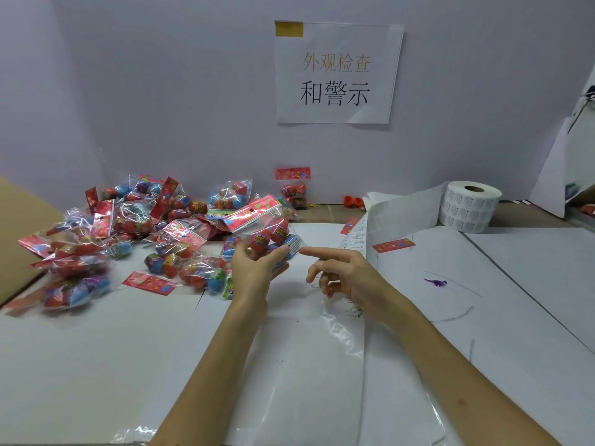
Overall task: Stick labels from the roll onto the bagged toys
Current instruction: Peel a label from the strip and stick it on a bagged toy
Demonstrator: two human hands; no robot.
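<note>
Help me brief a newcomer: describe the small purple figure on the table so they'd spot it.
Start at the white roll of paper labels, back right on the white table. Nearer the person, right of the right hand, lies a tiny purple dinosaur-shaped figure. Unlike the red-topped bagged toys, it lies unbagged, alone.

Even soft light, wide-angle edge warp

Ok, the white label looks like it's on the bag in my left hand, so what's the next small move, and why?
Probably press the index finger of the right hand onto the small white label and rub it flat. The left hand grips the clear plastic bag of red and blue toy eggs, the label sits at its lower corner, and the straight fingertip is right beside it.
</note>
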